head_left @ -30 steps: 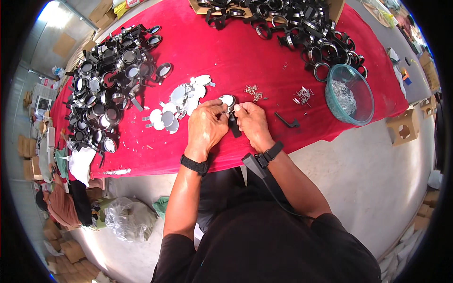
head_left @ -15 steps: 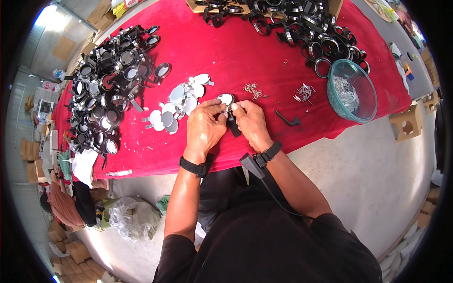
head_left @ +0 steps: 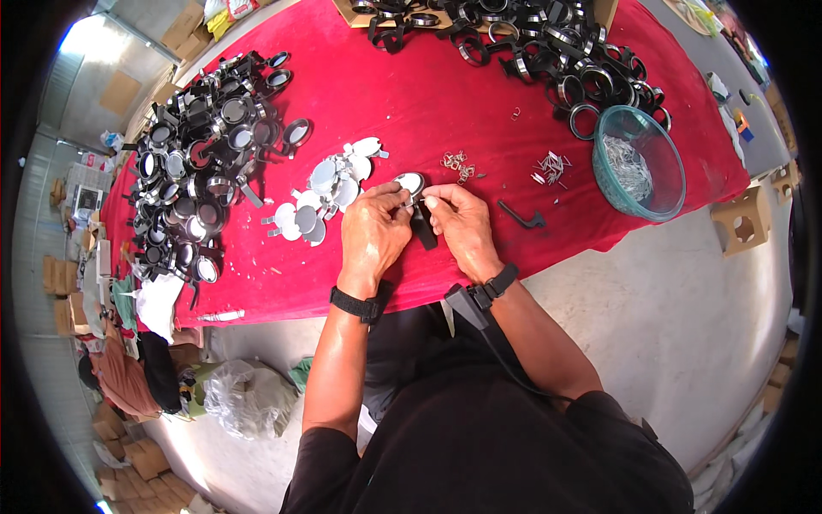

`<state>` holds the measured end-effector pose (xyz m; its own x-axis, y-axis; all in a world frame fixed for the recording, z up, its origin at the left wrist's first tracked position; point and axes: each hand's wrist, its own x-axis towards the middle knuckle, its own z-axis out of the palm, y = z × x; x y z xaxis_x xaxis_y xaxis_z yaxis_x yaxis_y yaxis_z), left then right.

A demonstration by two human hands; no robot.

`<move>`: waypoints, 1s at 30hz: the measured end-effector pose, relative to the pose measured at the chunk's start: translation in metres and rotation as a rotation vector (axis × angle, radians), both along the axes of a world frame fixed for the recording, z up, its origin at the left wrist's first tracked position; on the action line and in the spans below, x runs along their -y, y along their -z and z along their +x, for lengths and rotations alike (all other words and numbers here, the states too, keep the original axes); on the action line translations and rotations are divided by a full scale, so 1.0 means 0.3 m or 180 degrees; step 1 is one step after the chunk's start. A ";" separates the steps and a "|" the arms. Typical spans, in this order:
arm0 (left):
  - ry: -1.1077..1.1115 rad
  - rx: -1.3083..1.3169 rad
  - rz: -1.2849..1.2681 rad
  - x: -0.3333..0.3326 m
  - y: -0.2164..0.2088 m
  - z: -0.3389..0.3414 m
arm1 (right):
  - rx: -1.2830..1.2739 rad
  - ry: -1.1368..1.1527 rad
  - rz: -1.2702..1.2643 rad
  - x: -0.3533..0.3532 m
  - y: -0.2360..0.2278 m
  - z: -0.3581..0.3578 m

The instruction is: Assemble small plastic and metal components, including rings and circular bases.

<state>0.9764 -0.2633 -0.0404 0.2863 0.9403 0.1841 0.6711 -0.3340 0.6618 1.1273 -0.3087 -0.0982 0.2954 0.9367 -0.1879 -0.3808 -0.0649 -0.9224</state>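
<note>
My left hand (head_left: 375, 230) is closed on the near left rim of a round black holder (head_left: 411, 182), which has a pale disc in its ring and a black handle pointing toward me. Close to that rim, my right hand (head_left: 462, 224) has its thumb and forefinger pinched together. A thin, light sliver shows at those fingertips, too small to name. Left of the hands lies a pile of flat silver discs with small tabs (head_left: 324, 176). Beyond my right hand are small brass-coloured clips (head_left: 459, 166) and a loose black handle-like piece (head_left: 522, 215).
Small metal pins (head_left: 552, 166) lie near a teal see-through bowl (head_left: 603, 163) that holds many more. Black holders with discs (head_left: 205, 154) are heaped at left. Black rings (head_left: 565, 60) pile up at far right, by a cardboard box (head_left: 606, 12). A red cloth (head_left: 360, 94) covers the table.
My right hand has drawn slightly to the right, away from the holder's rim, its fingers less bunched. The left hand stays on the holder. The whole view has shifted a little.
</note>
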 end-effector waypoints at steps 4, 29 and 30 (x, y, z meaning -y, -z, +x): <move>0.0011 0.0094 -0.0045 -0.001 0.003 0.001 | 0.0030 -0.0095 -0.0047 0.004 -0.017 0.020; 0.0109 0.0064 0.0042 0.001 -0.009 0.004 | 0.0193 0.0252 -0.0050 -0.037 0.032 -0.032; 0.0096 0.0059 0.0044 0.001 -0.008 0.003 | 0.0311 0.0357 -0.0039 -0.041 0.035 -0.034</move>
